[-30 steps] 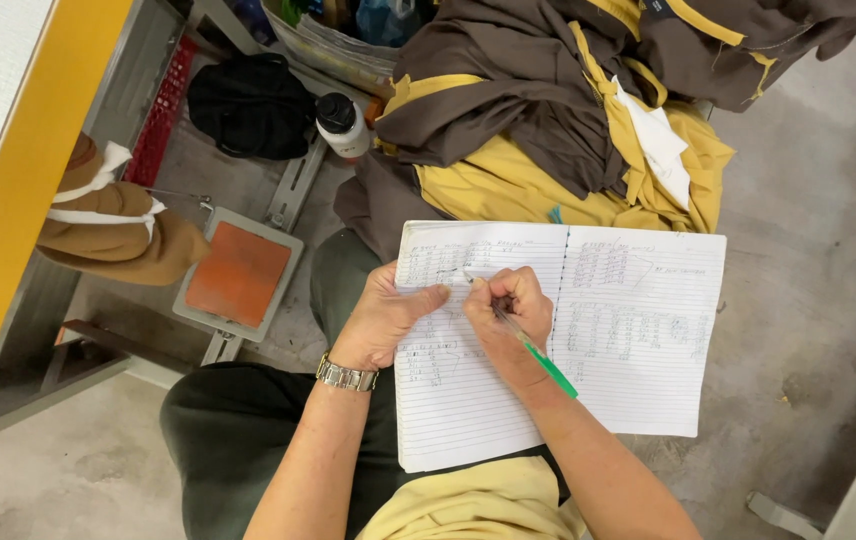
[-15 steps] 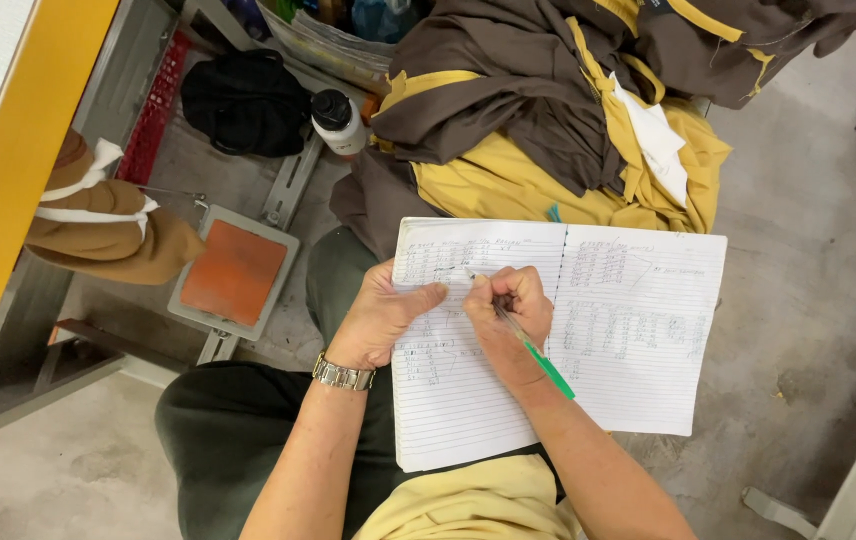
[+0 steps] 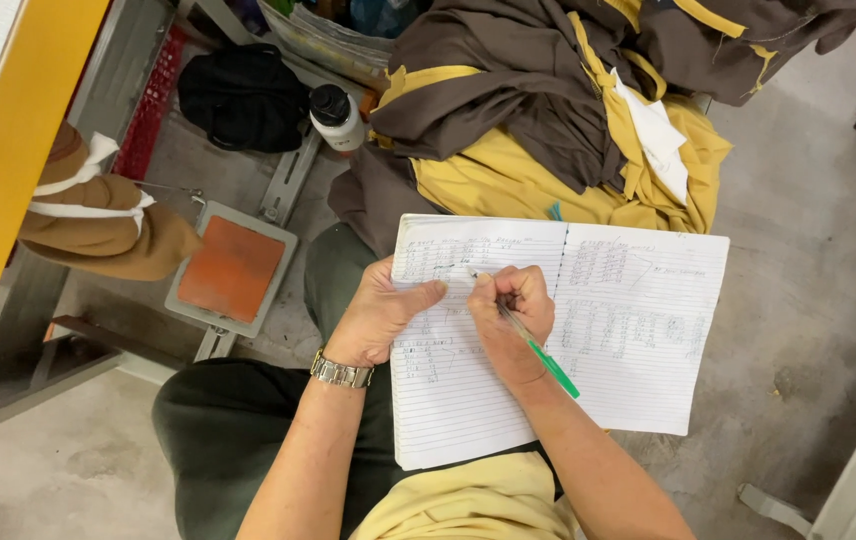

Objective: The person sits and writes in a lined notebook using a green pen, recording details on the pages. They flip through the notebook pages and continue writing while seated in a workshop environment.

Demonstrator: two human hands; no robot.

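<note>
We are looking down at a notebook (image 3: pixel 588 330) lying open on our lap, with lined pages full of small handwriting. Our right hand (image 3: pixel 510 318) is closing its fingers (image 3: pixel 528 290) tight around a green pen (image 3: pixel 533 345), and the pen tip is touching the left page near the top. Our left hand (image 3: pixel 378 318) is lying flat on the left edge of that same page, with its fingers loosely curled and gripping nothing, and the thumb is pointing toward the pen. A silver watch (image 3: pixel 340 372) is sitting on our left wrist. Just past the top of the notebook, a pile of brown and yellow clothes (image 3: pixel 538 130) is lying in a heap. A bottle with a black cap (image 3: pixel 336 115) is standing beside the pile, and a black bag (image 3: pixel 243 95) is resting near it. An orange foot pedal (image 3: pixel 231 270) is sitting on the floor (image 3: pixel 818 330) to our left, under the yellow edge of the table (image 3: pixel 18 150)
</note>
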